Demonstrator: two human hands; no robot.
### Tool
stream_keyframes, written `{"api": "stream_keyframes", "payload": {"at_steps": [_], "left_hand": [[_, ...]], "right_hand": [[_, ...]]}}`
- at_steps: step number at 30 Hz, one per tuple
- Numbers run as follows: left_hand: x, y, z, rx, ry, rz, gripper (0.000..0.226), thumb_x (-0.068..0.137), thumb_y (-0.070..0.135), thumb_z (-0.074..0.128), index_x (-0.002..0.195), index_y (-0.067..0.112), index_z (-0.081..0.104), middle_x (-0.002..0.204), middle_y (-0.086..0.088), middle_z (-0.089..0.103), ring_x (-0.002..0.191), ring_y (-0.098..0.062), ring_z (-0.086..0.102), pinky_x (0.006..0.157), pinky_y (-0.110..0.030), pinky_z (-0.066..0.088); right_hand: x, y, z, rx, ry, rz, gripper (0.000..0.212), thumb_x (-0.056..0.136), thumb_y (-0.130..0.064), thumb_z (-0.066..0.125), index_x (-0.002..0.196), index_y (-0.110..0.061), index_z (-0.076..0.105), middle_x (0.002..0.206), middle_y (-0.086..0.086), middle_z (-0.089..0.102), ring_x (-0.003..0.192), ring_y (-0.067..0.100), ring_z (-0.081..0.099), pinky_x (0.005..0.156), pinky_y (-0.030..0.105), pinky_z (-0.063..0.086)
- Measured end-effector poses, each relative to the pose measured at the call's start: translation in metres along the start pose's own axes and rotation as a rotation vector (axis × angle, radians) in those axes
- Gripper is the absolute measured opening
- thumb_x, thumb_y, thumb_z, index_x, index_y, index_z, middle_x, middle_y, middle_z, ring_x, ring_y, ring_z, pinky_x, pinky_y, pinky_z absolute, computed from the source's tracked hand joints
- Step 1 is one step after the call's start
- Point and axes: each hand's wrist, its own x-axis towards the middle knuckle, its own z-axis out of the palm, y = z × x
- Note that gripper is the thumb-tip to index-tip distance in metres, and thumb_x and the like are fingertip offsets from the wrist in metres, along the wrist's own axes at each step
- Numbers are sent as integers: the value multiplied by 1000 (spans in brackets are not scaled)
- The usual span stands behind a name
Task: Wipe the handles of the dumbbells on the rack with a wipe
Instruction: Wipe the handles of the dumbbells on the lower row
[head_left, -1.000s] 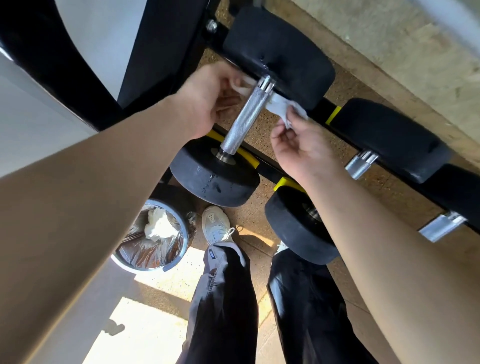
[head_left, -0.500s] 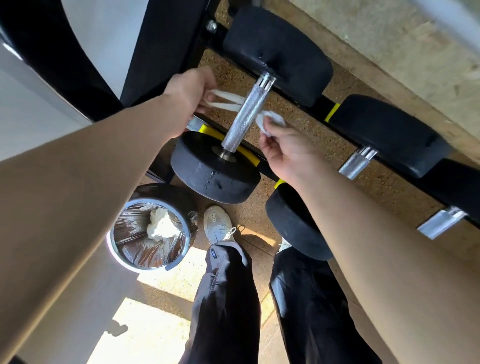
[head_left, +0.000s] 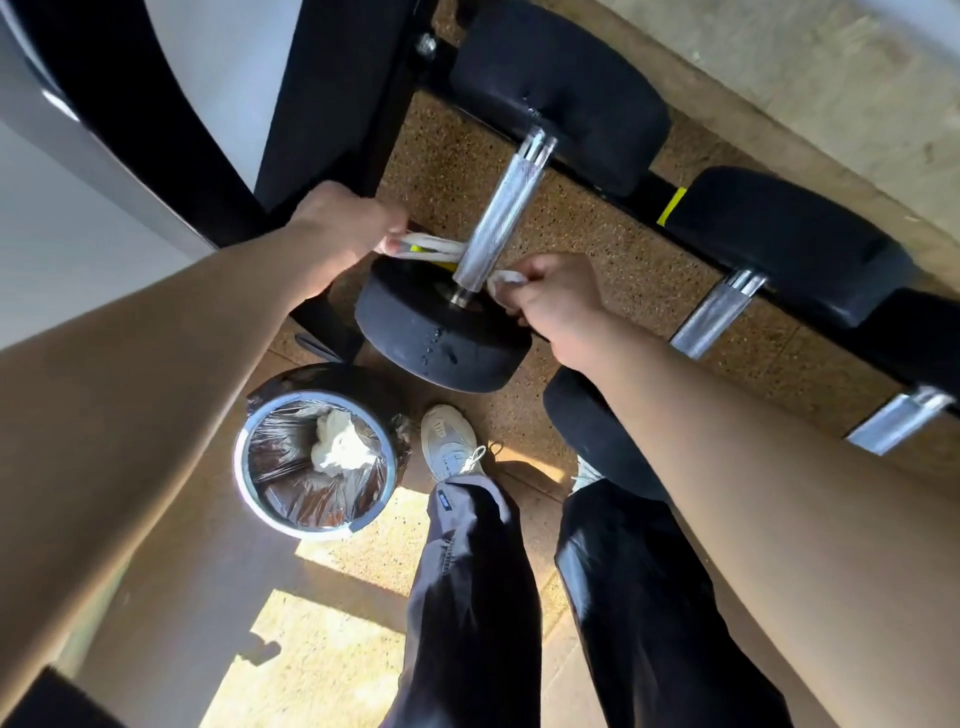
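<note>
Together, left hand (head_left: 348, 228) and right hand (head_left: 556, 296) grip one wipe (head_left: 431, 249) (three handles (head_left: 501, 213) show).

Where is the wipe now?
Head view, centre: the wipe passes behind the dumbbell handle near its lower end, held by the left hand and the right hand.

Mixed light: hard sun patches on the floor (head_left: 332, 644) bottom centre, the rest shaded. Glare on the knurled dumbbell handle (head_left: 500, 215) and the bin rim (head_left: 240, 467). Left forearm (head_left: 156, 415) near the lens, soft. Strong wide-angle bending at edges; top-right corner blurred.
</note>
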Motion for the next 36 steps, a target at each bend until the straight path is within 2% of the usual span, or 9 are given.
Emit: {"api": "stream_keyframes", "payload": {"at_steps": [5, 7, 12, 17, 21, 24, 30, 32, 36], "left_hand": [[-9, -1, 2, 78, -19, 17, 44, 57, 44, 70, 80, 6, 67, 89, -21, 66, 84, -35, 64, 65, -39, 51], [-11, -1, -5, 99, -33, 66, 35, 62, 41, 70, 70, 9, 61, 75, -18, 58, 69, -30, 57, 58, -35, 44], [-1, -7, -11, -15, -71, 170, 22, 86, 27, 68, 75, 8, 68, 74, -1, 58, 76, -13, 52, 63, -25, 41], [6, -5, 3, -137, -154, 237, 13, 86, 21, 70, 75, 29, 72, 94, -3, 70, 94, -16, 62, 98, -42, 55], [8, 0, 8, -168, -215, 285, 24, 94, 6, 63, 103, 27, 72, 113, 3, 70, 110, -11, 62, 91, -25, 50], [6, 6, 13, -125, -300, 323, 50, 92, -12, 52, 123, 25, 65, 122, 1, 70, 120, -10, 61, 101, -27, 50], [4, 23, 21, 105, -316, 419, 45, 94, -6, 53, 127, 21, 65, 120, 3, 64, 98, -4, 62, 75, -8, 50], [10, 24, 12, 161, -234, 450, 30, 95, 7, 61, 119, 21, 72, 122, 2, 67, 110, -13, 63, 87, -20, 47], [14, 15, -11, 365, -262, 510, 14, 91, 19, 73, 104, 22, 78, 91, 8, 71, 87, -8, 64, 84, -26, 45]], "right_hand": [[-1, 34, -35, -346, -93, 74, 16, 75, 2, 81, 89, -5, 76, 85, 7, 72, 73, 16, 67, 58, 19, 48], [-2, 41, -40, -363, -74, 97, 18, 73, 0, 83, 88, -7, 77, 88, 6, 74, 80, 18, 70, 67, 20, 49], [-1, 30, -25, -156, -6, 53, 19, 83, -5, 77, 76, -22, 70, 78, -2, 71, 73, 12, 66, 59, 20, 48], [1, 14, -17, 179, -92, 49, 11, 92, -3, 65, 88, -12, 71, 93, 13, 75, 80, 18, 69, 79, 27, 55], [11, 0, 1, 522, -190, 186, 16, 97, 2, 52, 87, -7, 62, 84, 12, 68, 82, 21, 70, 87, 35, 58], [17, -14, 16, 651, -221, 301, 28, 100, 3, 38, 91, -12, 61, 85, 11, 63, 82, 22, 65, 86, 41, 56], [32, -27, 14, 786, -239, 396, 38, 102, -10, 32, 109, 4, 67, 111, 22, 71, 107, 33, 67, 101, 47, 51], [34, -26, 11, 768, -218, 387, 32, 101, -9, 37, 108, -1, 67, 111, 20, 71, 101, 29, 68, 97, 45, 53], [25, -4, 4, 361, -169, 259, 24, 89, 6, 62, 81, -16, 68, 80, 5, 73, 75, 16, 68, 64, 25, 55]]}}
